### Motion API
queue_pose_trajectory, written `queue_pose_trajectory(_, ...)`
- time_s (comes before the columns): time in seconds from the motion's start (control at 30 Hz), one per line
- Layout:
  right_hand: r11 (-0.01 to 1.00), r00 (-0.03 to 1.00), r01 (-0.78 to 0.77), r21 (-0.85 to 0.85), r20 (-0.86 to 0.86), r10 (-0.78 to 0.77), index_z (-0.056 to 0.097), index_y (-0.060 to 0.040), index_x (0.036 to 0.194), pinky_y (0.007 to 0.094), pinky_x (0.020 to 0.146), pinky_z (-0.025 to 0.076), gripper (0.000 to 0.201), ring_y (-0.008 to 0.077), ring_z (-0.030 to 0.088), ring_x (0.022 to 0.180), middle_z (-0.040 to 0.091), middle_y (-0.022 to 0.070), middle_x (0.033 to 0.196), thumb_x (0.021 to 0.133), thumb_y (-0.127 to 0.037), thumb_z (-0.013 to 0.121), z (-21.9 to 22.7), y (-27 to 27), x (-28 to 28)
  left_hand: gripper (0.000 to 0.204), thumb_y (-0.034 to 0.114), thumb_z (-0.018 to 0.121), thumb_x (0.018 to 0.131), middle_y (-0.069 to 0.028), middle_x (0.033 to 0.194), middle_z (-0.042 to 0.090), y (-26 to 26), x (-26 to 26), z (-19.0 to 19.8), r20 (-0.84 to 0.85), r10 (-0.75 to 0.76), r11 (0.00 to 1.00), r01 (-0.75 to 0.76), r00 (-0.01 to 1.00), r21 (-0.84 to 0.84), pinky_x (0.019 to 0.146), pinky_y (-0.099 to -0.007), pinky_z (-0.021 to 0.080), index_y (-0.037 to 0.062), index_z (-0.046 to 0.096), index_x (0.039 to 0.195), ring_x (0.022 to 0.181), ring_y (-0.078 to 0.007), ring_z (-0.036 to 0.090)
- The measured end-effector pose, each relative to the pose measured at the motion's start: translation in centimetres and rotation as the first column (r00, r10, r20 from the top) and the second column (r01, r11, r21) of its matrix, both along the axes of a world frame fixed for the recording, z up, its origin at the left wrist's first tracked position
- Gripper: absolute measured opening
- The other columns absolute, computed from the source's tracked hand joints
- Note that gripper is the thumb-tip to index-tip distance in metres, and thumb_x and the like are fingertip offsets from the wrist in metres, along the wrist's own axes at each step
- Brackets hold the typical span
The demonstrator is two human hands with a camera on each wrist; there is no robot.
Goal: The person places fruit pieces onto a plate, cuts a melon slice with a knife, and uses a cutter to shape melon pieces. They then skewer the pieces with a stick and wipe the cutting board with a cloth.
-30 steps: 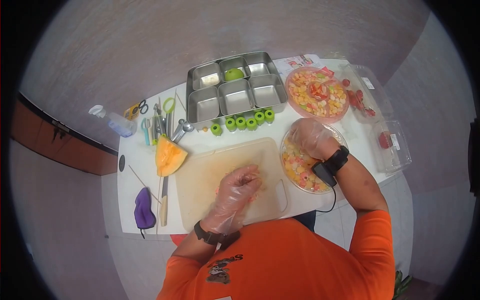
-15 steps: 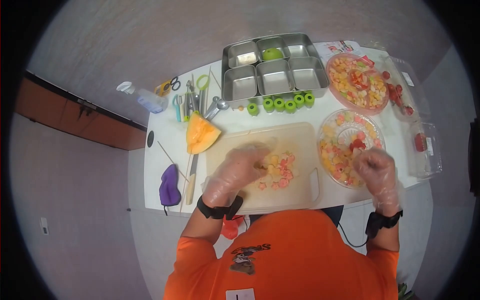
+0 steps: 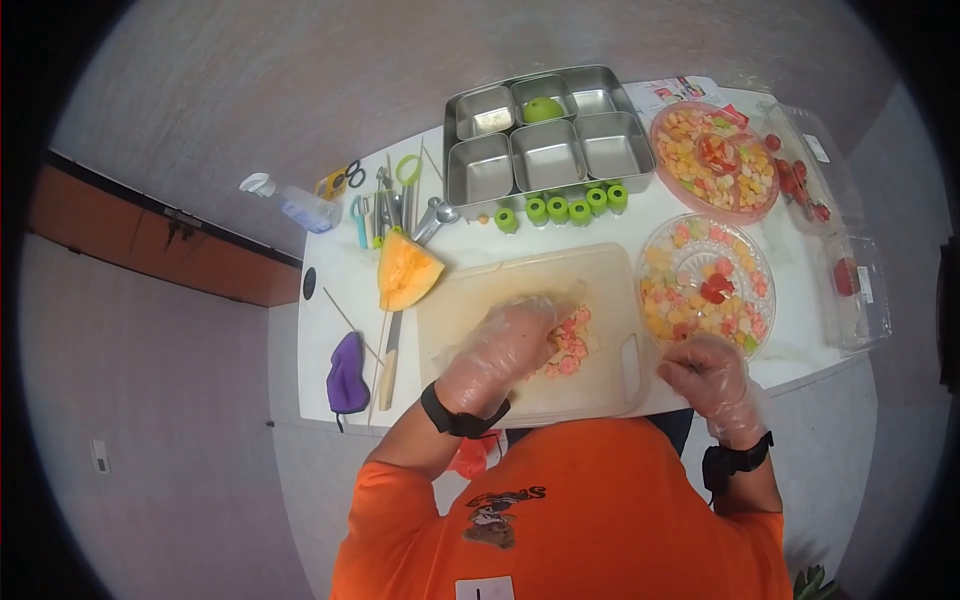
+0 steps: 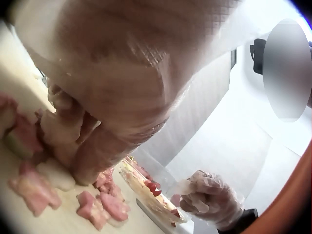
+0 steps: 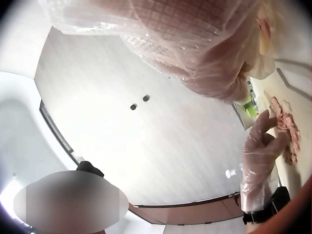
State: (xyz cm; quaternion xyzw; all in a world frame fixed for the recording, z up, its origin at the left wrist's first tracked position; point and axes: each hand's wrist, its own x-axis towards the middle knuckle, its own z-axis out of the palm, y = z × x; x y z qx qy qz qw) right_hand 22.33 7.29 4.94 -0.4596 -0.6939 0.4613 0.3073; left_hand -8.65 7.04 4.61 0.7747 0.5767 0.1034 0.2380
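Note:
My left hand (image 3: pixel 515 335), in a clear plastic glove, reaches down to the pale cutting board (image 3: pixel 480 285). Its curled fingers pinch at small pink and pale fruit pieces (image 4: pixel 36 187), some star-shaped, heaped on the board. To the right stands a clear round plate (image 3: pixel 690 268) with a ring of cut fruit and red pieces near its middle. My gloved right hand (image 3: pixel 710 380) hovers at that plate's front edge, fingers bent inward. I cannot tell whether anything sits between its fingertips.
Behind the board are green-topped cutters (image 3: pixel 558 210) and a steel tray (image 3: pixel 480 195) with several compartments. A melon wedge (image 3: pixel 408 272), knife (image 3: pixel 389 370) and purple cloth item (image 3: pixel 346 375) lie left. A pink divided platter (image 3: pixel 690 195) and clear boxes (image 3: pixel 858 300) stand right.
My right hand has come off the plate toward its front edge, nearer the board. The left hand stays at the fruit pieces, slightly farther right. The head view has swung, shifting the table.

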Motion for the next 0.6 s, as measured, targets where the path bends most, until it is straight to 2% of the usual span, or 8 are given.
queue_pose_trajectory(0.13, 0.999, 0.999, -0.012, 0.036, 0.03, 0.011, 0.072, -0.002, 0.081, 0.033, 0.06, 0.047, 0.009, 0.0199, 0.06, 0.064, 0.063, 0.008, 0.071, 0.08, -0.006, 0.079, 0.3, -0.2, -0.6, 0.061, 0.01, 0.076, 0.078, -0.0177, 0.109, 0.069, -0.4, -0.1, -0.6, 0.032, 0.019, 1.0, -0.02, 0.999, 0.009, 0.086, -0.0465, 0.053, 0.0108, 0.062, 0.137, 0.102, -0.0385, 0.066)
queue_pose_trajectory(0.2, 1.0, 1.0, -0.02, -0.005, -0.01, 0.02, 0.072, -0.0018, 0.082, 0.0324, 0.059, 0.047, 0.008, 0.0187, 0.06, 0.063, 0.062, 0.0077, 0.071, 0.08, -0.006, 0.079, 0.6, -0.4, -0.7, 0.061, 0.01, 0.076, 0.078, -0.0176, 0.109, 0.069, -0.3, 0.5, -0.9, 0.062, 0.011, 0.999, -0.013, 0.998, 0.03, 0.086, -0.0463, 0.054, 0.0112, 0.062, 0.137, 0.101, -0.0385, 0.066)
queue_pose_trajectory(0.3, 0.999, 0.999, -0.036, 0.001, 0.017, 0.035, 0.072, -0.0015, 0.082, 0.0317, 0.058, 0.046, 0.009, 0.0178, 0.06, 0.062, 0.061, 0.0072, 0.07, 0.081, -0.006, 0.079, 1.1, -0.5, -1.1, 0.057, 0.01, 0.074, 0.079, -0.0174, 0.106, 0.069, -0.7, 0.7, -0.5, 0.096, 0.038, 0.999, -0.035, 0.995, -0.033, 0.084, -0.0454, 0.054, 0.0108, 0.063, 0.135, 0.1, -0.0387, 0.066)
queue_pose_trajectory(0.37, 0.999, 0.999, -0.045, 0.018, 0.028, 0.044, 0.072, -0.0016, 0.082, 0.0315, 0.058, 0.046, 0.009, 0.0177, 0.06, 0.062, 0.061, 0.007, 0.07, 0.08, -0.006, 0.079, 1.1, -0.5, -1.2, 0.049, 0.01, 0.072, 0.081, -0.0171, 0.102, 0.07, -0.9, 0.8, -0.1, 0.128, 0.064, 0.998, -0.062, 0.99, -0.023, 0.082, -0.0451, 0.054, 0.0093, 0.065, 0.129, 0.096, -0.0387, 0.067)
queue_pose_trajectory(0.5, 0.998, 0.998, -0.058, 0.011, 0.03, 0.057, 0.072, -0.002, 0.081, 0.0316, 0.058, 0.046, 0.009, 0.0182, 0.06, 0.062, 0.06, 0.0072, 0.069, 0.08, -0.006, 0.08, 1.2, -0.5, -1.4, 0.046, 0.012, 0.073, 0.081, -0.0185, 0.099, 0.069, -1.2, 0.4, -0.8, 0.169, 0.067, 0.997, -0.073, 0.983, 0.025, 0.082, -0.0437, 0.054, 0.0094, 0.067, 0.127, 0.092, -0.0393, 0.066)
queue_pose_trajectory(0.57, 0.997, 0.997, -0.078, 0.028, 0.033, 0.077, 0.072, -0.0023, 0.082, 0.0329, 0.059, 0.047, 0.01, 0.0197, 0.061, 0.063, 0.061, 0.0078, 0.07, 0.08, -0.007, 0.08, 1.3, -0.4, -1.6, 0.045, 0.006, 0.072, 0.084, -0.0138, 0.097, 0.071, -1.4, 0.3, -0.3, 0.199, 0.093, 0.991, -0.11, 0.976, 0.08, 0.079, -0.0367, 0.056, 0.0083, 0.067, 0.128, 0.086, -0.0291, 0.07)
queue_pose_trajectory(0.6, 0.994, 0.995, -0.095, 0.044, 0.038, 0.094, 0.072, -0.0025, 0.082, 0.0343, 0.06, 0.048, 0.01, 0.0212, 0.061, 0.063, 0.062, 0.0084, 0.07, 0.08, -0.009, 0.08, 1.4, -0.4, -1.7, 0.045, 0.006, 0.072, 0.084, -0.0138, 0.097, 0.071, -1.6, 0.5, 0.3, 0.202, 0.089, 0.991, -0.107, 0.975, 0.081, 0.079, -0.0367, 0.056, 0.0083, 0.067, 0.128, 0.086, -0.0291, 0.07)
